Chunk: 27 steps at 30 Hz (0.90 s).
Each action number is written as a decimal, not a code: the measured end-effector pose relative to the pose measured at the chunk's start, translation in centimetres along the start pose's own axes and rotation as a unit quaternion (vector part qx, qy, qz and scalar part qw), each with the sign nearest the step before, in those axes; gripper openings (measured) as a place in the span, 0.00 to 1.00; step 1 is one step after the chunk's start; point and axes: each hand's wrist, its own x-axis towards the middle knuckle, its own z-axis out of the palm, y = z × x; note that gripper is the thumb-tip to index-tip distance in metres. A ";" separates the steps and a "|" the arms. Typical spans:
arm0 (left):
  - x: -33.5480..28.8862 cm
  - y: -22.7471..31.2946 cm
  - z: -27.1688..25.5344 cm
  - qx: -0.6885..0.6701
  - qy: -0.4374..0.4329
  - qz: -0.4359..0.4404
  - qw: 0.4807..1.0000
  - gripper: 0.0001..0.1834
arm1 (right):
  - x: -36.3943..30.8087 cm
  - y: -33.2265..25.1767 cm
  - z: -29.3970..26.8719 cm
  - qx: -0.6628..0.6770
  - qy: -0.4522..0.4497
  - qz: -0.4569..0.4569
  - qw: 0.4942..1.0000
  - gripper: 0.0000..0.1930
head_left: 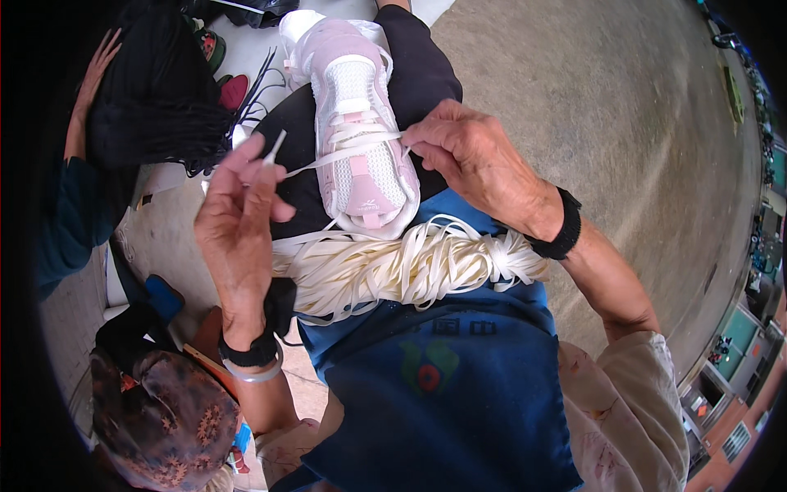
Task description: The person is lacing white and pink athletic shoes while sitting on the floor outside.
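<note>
A pink-and-white shoe (366,201) lies at upper centre, a white lace (344,152) across it. The 2 hands flank it: the left hand (242,205) pinches the lace near its tip, the right hand (475,156) at the shoe's edge. Mid-frame, 1 cream lace bundle (426,266) crosses a blue apron (492,385).

A pale-pink and white mesh sneaker (365,189) lies lengthwise on dark trousers (430,70), lacing side up. A flat white shoelace (344,151) slants across its middle and runs out leftward, one narrow tip jutting upward beside the shoe.
</note>
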 end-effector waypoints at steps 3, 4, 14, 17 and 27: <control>-1.4 -0.6 1.0 -0.046 -0.056 -0.095 0.993 0.14 | 0.5 0.3 0.4 0.022 0.016 0.040 0.999 0.05; -1.4 -0.6 1.0 -0.046 -0.057 -0.095 0.993 0.14 | 0.4 0.4 0.4 0.022 0.017 0.040 0.999 0.05; -1.3 -1.5 1.2 0.096 -0.096 -0.024 0.990 0.07 | 0.2 -0.7 0.4 -0.057 0.003 -0.003 0.998 0.04; -1.2 -1.6 1.4 0.131 -0.081 0.013 0.988 0.08 | 0.5 -1.0 0.5 -0.131 -0.013 -0.038 0.990 0.05; 0.5 -0.8 1.8 0.169 -0.065 -0.047 0.982 0.05 | 0.0 -1.4 0.7 0.098 -0.025 0.175 0.979 0.07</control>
